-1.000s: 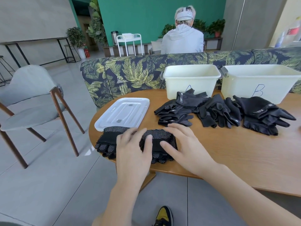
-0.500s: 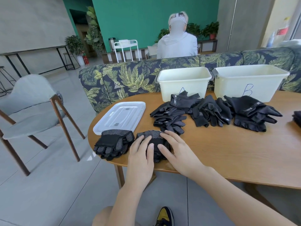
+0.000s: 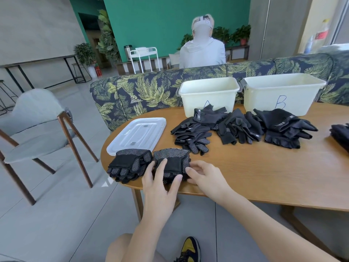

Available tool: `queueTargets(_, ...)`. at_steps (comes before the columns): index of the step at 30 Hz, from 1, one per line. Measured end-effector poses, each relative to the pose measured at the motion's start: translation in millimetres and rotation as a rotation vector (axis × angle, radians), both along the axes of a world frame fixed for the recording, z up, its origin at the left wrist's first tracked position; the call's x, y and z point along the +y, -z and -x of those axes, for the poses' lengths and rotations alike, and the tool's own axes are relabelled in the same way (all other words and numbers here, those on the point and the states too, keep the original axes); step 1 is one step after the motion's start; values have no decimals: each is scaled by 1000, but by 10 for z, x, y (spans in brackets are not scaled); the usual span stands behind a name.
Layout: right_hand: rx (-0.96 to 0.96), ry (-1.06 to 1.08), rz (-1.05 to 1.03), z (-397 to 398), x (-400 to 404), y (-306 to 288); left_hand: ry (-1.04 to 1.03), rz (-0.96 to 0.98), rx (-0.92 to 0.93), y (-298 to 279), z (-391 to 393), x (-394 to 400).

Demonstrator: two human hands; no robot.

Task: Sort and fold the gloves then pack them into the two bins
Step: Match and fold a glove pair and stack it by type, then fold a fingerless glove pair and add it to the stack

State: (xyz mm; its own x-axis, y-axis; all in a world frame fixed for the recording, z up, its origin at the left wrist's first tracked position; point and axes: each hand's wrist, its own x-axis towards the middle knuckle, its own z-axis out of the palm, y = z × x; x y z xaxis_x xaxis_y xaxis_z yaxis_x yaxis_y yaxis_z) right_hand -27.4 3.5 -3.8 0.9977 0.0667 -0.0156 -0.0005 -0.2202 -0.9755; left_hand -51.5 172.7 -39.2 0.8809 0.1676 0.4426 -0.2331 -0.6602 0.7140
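Fold's done: glove (image 3: 171,163) now compact under both hands, left (image 3: 160,183) flat on it, right (image 3: 204,176) pinching its edge; bins (image 3: 207,95) next.

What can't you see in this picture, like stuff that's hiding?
Head view only:
- Inside of bin A and bin B: their walls hide it.
- Letter on bin A: the unsorted glove pile covers most of it.
- Dark stack at right: cut off by the frame edge.
- Near part of the folded dotted glove: under the left hand and right hand.
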Motion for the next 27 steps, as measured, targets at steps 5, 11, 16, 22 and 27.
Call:
queueTargets(5,-4,-39,29,-14,51,-30,-29,29,19,-55,-2,30)
queueTargets(11,-67,-33,158,11,-310,-7,-153,-121,-303,0,61,-130)
queueTargets(16,-84,92,192,1,-971,-35,36,-146,-508,-77,194,-615)
queueTargets(22,-95,307,161,-5,-1714,-52,303,-81,-349,-142,78,-1259)
queueTargets(27,-124,450,164,-71,-2147,3,378,-101,130,-200,-143,-1691)
